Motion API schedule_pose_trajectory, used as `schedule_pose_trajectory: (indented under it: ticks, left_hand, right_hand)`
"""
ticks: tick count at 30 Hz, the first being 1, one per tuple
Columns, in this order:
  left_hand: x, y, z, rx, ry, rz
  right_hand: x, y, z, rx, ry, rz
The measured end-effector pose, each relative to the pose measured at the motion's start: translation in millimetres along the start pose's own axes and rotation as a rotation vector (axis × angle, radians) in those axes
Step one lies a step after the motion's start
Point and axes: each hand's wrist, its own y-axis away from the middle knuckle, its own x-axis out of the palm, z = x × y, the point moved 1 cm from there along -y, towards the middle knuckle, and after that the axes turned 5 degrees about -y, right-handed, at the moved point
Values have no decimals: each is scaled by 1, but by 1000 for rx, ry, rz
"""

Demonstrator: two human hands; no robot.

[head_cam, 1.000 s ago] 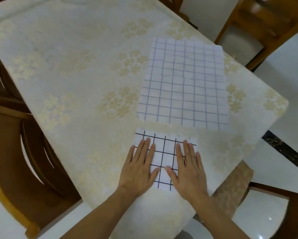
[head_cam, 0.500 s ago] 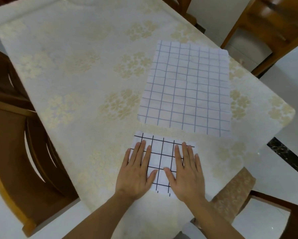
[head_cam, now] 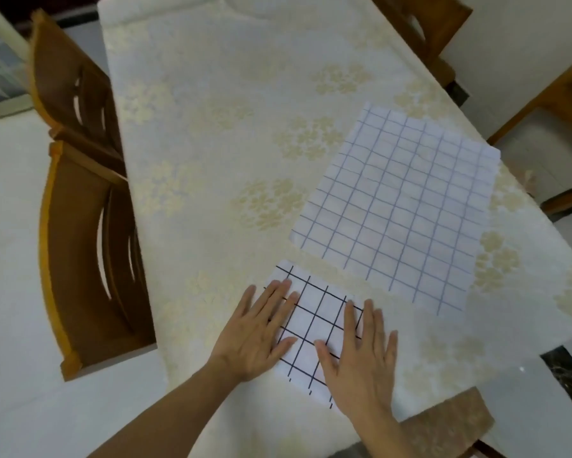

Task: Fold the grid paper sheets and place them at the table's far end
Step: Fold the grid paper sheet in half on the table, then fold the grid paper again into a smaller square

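A small folded sheet of white paper with a bold black grid (head_cam: 317,322) lies near the table's front edge. My left hand (head_cam: 256,335) presses flat on its left part, fingers straight. My right hand (head_cam: 360,352) presses flat on its right part, fingers spread. Beyond them, to the right, a larger unfolded sheet with a thin blue-grey grid (head_cam: 400,209) lies flat on the table (head_cam: 212,143), which wears a cream cloth with a pale floral pattern.
Two wooden chairs (head_cam: 89,226) stand along the table's left side. More wooden chairs (head_cam: 549,104) stand at the right and far right. A brown cushioned seat (head_cam: 450,421) shows under the front right corner. The table's far end (head_cam: 165,14) is at the top.
The view has swung left and tilted, showing the table's far end and left chairs. Both hands stay flat on the folded sheet, shifted slightly apart.
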Motion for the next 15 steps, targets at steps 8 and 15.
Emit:
schedule_pose_trajectory:
  ticks: [8,15]
  left_hand:
    - [-10,30,9,-539,148,-120]
    - [-9,27,-1,-674,130,-152]
  right_hand:
    - [-31,-123,37,-787,-126,-70]
    - [-15,-185,97,-1306,50,182]
